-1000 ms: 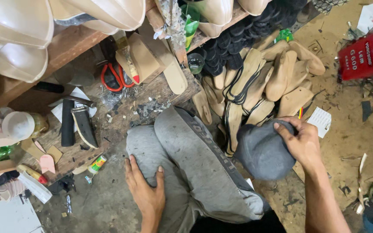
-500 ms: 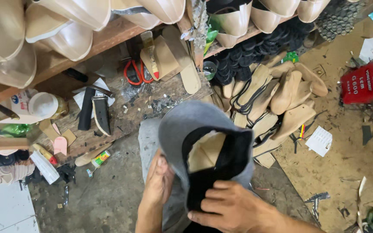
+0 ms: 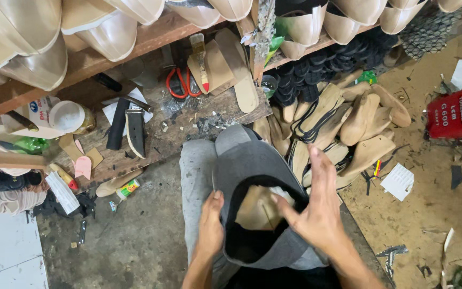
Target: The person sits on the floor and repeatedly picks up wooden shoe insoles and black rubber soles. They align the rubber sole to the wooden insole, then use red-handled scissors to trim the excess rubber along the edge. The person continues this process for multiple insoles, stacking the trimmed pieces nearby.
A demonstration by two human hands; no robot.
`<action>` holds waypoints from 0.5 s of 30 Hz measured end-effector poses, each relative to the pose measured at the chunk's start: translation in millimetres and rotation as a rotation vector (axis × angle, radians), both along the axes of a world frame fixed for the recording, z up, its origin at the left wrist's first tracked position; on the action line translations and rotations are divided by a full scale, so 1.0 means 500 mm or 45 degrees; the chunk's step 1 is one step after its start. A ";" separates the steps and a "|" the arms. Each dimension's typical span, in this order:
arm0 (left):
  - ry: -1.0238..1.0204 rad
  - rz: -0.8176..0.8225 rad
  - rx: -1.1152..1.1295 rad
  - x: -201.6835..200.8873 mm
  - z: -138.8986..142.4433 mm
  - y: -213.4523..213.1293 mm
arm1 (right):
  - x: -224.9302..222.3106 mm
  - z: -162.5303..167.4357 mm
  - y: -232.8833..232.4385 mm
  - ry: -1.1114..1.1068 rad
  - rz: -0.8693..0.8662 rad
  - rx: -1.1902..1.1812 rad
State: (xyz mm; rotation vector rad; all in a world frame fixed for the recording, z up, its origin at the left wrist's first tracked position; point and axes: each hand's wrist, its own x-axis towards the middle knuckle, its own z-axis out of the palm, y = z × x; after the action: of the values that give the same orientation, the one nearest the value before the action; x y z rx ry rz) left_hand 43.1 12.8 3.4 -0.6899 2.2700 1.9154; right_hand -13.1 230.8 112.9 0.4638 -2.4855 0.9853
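A grey shoe upper with a black-lined opening lies sole-up on my knee, a tan wooden last showing inside it. My left hand grips the upper's left edge, thumb on the black rim. My right hand rests over the right side, fingers spread upward and thumb pressing into the opening beside the last.
A low wooden bench holds red-handled scissors, a brush, insoles, a black tool and a white jar. Wooden lasts and black soles pile at right. A red tin stands far right. Shelves of pale lasts hang above.
One second ago my right hand held the grey upper out to the right. It came onto my knee, both hands closed on it, and my right hand has shifted from below to the right side.
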 end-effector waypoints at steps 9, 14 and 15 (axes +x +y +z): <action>0.242 -0.311 0.445 0.003 0.027 0.012 | -0.064 -0.194 0.340 -1.083 -0.589 -0.720; 0.226 -0.156 0.523 -0.024 -0.002 -0.031 | -0.066 -0.364 0.452 -0.452 -0.732 -1.658; 0.222 -0.143 0.544 -0.026 -0.006 -0.030 | -0.071 -0.398 0.464 -0.538 -0.780 -1.807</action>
State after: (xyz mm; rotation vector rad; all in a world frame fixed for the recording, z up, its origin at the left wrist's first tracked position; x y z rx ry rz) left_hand 30.0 -2.2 0.5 -0.3452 1.8327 2.3690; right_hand -48.5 463.0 -86.2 -0.9369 -1.3643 2.2284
